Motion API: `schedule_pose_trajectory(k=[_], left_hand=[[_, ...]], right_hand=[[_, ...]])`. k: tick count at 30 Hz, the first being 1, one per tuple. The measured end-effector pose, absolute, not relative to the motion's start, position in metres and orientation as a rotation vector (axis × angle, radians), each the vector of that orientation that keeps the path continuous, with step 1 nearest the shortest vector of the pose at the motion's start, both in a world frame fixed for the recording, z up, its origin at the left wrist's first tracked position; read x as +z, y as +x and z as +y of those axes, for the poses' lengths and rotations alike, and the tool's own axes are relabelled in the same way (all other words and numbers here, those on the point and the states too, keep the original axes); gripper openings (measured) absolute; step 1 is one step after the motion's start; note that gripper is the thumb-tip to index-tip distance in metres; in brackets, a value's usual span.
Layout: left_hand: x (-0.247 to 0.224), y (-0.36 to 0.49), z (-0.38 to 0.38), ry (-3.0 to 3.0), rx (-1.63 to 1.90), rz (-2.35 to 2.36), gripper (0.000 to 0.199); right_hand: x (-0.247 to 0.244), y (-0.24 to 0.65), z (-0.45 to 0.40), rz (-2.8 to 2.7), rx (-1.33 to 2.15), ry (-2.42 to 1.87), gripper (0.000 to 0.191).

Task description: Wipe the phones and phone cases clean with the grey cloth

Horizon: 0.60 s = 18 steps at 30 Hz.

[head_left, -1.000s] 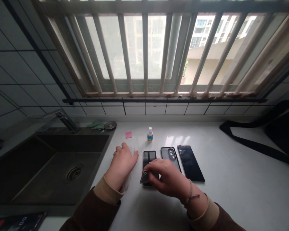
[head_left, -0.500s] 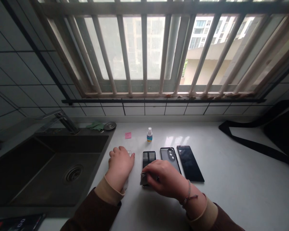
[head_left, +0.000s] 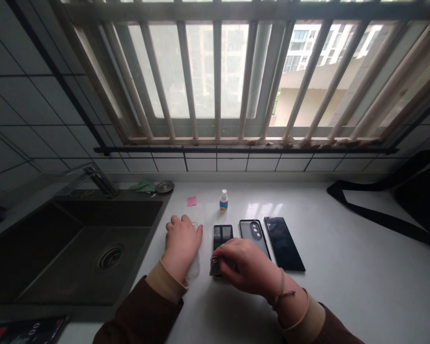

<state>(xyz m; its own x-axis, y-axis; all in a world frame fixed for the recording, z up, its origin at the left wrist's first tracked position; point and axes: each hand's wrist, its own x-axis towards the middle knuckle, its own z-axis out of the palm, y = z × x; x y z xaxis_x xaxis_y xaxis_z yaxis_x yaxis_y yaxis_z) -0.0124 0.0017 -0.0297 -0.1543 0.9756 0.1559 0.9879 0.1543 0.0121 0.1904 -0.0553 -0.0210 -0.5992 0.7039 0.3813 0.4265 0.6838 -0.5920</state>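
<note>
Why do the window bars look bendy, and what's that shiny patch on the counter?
In the head view, the window bars fan outward toward the edges, a wide-lens stretch; in the same view, window light makes a pale glare on the white countertop.

Your left hand (head_left: 182, 246) shifted right from last spot; clear case (head_left: 194, 270) now showing more below palm. Gray piece (head_left: 215, 266) in your right hand (head_left: 247, 266) sits lower, flatter against phone (head_left: 222, 237) end.
</note>
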Motion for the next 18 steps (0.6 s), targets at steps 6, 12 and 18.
schedule_pose_trajectory(k=[6, 12, 18], left_hand=[[-0.028, -0.010, 0.000, -1.928, -0.139, -2.348, 0.049], [-0.025, -0.008, -0.004, -2.010, -0.122, -2.298, 0.042], [-0.020, -0.006, -0.009, -2.019, -0.133, -2.298, 0.046]], right_hand=[[-0.020, 0.191, -0.054, -2.298, 0.566, -0.887, 0.022], [-0.024, 0.191, -0.053, -2.291, 0.520, -0.914, 0.020], [-0.021, 0.192, -0.054, -2.299, 0.523, -0.946, 0.020]])
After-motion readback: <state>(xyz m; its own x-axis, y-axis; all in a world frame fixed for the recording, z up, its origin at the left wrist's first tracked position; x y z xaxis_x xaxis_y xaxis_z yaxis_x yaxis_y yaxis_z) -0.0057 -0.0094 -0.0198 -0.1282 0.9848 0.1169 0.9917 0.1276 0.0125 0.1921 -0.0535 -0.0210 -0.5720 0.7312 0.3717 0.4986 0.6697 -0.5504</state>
